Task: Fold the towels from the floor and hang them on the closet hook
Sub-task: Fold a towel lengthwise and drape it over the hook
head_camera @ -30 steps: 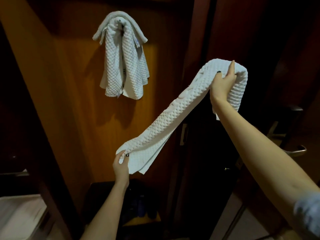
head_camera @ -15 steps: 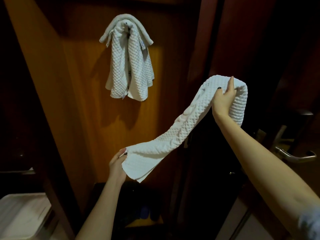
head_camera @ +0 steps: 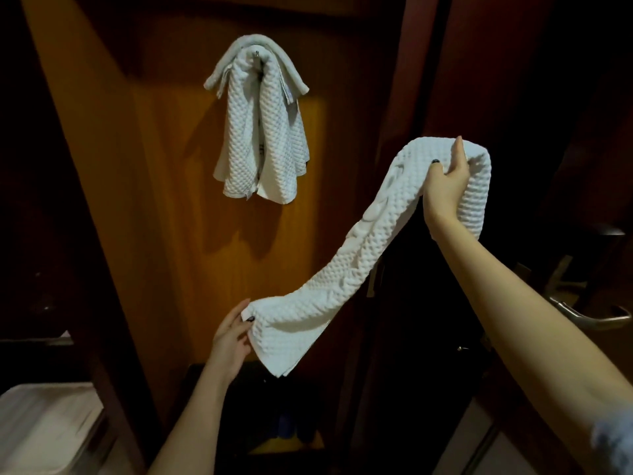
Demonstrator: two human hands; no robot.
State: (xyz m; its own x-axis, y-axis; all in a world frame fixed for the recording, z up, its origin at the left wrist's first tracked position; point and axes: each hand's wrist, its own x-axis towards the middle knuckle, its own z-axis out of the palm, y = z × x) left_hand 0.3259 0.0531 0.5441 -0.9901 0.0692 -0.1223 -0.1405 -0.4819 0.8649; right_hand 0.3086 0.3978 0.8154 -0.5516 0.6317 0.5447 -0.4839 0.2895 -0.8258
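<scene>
hook (head_camera: 256, 54): top middle, on brown closet wall (head_camera: 171, 207) | on it: white bumpy towels (head_camera: 265, 138), hanging down

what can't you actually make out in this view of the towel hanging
Head view:
1. Hook: covered by the hung towels; their count is unclear.
2. Far fingers of the right hand: hidden inside the held towel.
3. Closet bottom: too dark to name what lies there.
4. White object at lower left: blurred, cut off by the frame edge.
</scene>
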